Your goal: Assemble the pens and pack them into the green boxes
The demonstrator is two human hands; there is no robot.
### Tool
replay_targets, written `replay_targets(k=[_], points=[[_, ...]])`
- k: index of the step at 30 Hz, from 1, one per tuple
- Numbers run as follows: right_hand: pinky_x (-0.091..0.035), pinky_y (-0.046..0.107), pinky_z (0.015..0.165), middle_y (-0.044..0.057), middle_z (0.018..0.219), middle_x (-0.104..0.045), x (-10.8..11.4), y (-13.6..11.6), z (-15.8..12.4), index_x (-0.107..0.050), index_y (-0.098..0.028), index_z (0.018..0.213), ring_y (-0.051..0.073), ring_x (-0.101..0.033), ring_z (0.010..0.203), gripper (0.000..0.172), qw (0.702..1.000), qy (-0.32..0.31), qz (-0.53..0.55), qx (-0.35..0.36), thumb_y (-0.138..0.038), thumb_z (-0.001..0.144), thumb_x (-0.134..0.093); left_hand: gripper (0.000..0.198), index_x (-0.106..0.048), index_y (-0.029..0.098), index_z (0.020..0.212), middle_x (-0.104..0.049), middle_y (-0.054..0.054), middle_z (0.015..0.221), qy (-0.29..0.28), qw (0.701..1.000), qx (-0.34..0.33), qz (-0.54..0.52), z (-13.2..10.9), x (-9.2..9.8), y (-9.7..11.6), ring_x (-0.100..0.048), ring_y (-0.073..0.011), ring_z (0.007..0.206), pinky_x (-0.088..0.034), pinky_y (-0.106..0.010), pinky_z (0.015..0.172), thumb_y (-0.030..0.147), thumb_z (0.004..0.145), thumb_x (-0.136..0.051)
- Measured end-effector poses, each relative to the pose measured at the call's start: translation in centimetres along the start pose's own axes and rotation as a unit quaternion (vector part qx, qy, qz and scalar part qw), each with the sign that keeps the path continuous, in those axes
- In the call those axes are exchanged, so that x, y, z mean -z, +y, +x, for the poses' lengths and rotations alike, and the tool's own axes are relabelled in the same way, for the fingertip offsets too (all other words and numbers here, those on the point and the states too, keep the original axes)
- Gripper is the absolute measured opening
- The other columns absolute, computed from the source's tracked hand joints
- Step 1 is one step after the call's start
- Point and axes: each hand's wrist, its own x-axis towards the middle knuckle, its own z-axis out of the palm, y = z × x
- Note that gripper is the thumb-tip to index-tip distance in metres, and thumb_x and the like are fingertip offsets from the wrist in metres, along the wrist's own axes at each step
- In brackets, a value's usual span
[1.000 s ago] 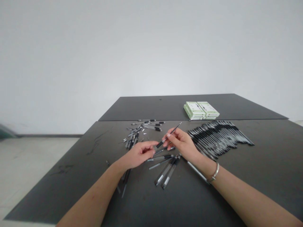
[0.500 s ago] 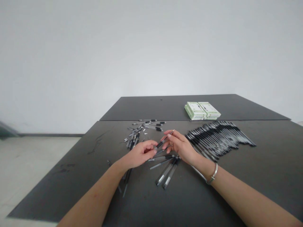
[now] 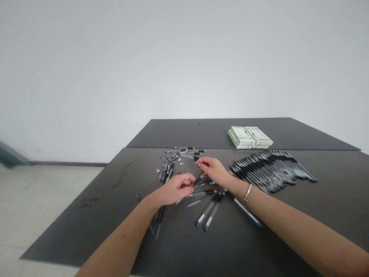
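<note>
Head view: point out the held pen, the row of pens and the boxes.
Held pen [image 3: 198, 179]: head view, on its black grip.
Row of pens [image 3: 271, 169]: head view, on the barrels near its middle.
Boxes [image 3: 251, 135]: head view, on top, near the middle.

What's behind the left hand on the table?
Loose pen parts and small silver pieces lie beyond the left hand on the black table. Whatever that hand and the left forearm cover can't be seen.

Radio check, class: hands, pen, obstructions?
Left hand holds slim black-gripped plastic pen. Right hand by its tip, contact unclear. Loose clear-and-black plastic pens nearby.
</note>
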Motion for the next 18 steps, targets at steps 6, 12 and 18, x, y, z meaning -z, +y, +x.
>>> replay_targets(k=[6,12,18], points=[[-0.048,0.029,0.076,0.006,0.088,-0.074,-2.5,-0.2,4.2,-0.074,-0.016,0.093,0.018,-0.064,0.078,0.019,0.989,-0.031,-0.139,0.051,-0.016,0.078,-0.062,0.006,-0.051,0.017,0.077,-0.051,0.004,0.065,-0.004,1.0,-0.009,-0.021,-0.2,0.1,0.1,-0.047,-0.0094,0.059,-0.034,-0.022,0.058,0.015,0.071,-0.05],[-0.048,0.028,0.08,0.008,0.098,-0.073,-4.6,-0.5,6.1,-0.074,-0.018,0.099,0.02,-0.065,0.088,0.023,0.973,-0.046,-0.213,0.079,-0.021,0.078,-0.068,0.008,-0.051,0.017,0.077,-0.053,0.003,0.064,0.014,0.999,-0.027,-0.026,-0.2,0.4,-0.2,-0.047,-0.0095,0.059,-0.035,-0.022,0.059,0.013,0.07,-0.05],[-0.048,0.024,0.075,0.005,0.09,-0.076,-4.9,-0.5,6.8,-0.076,-0.02,0.091,0.018,-0.067,0.083,0.016,0.965,-0.059,-0.242,0.076,-0.022,0.078,-0.067,0.007,-0.052,0.017,0.076,-0.054,0.003,0.063,0.016,0.999,-0.023,-0.037,-0.3,0.4,0.2,-0.049,-0.01,0.059,-0.038,-0.023,0.061,0.017,0.069,-0.05]])
